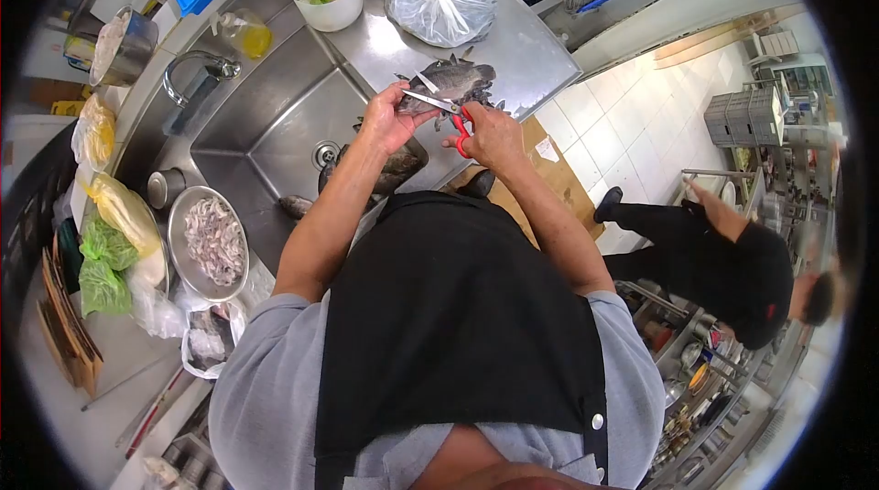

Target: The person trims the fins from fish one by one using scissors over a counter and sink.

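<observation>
Item: one dark grey, scaly whole fish (456,80), above the brushed-steel counter (366,49), long axis running left to right.
Left hand (389,119): closed on the fish's left end, nearer to that end than the right.
Right hand (495,136): closed round red-handled steel scissors (461,135), on the fish's near side; blades parted, tips pointing left towards the left hand. Blade contact with fish: cannot tell.

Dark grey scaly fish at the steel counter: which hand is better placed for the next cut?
Right, I'd judge: the right hand holds the red-handled metal scissors, blades open at the fish. The left hand grips the fish's near end, so it suits steadying.
</observation>
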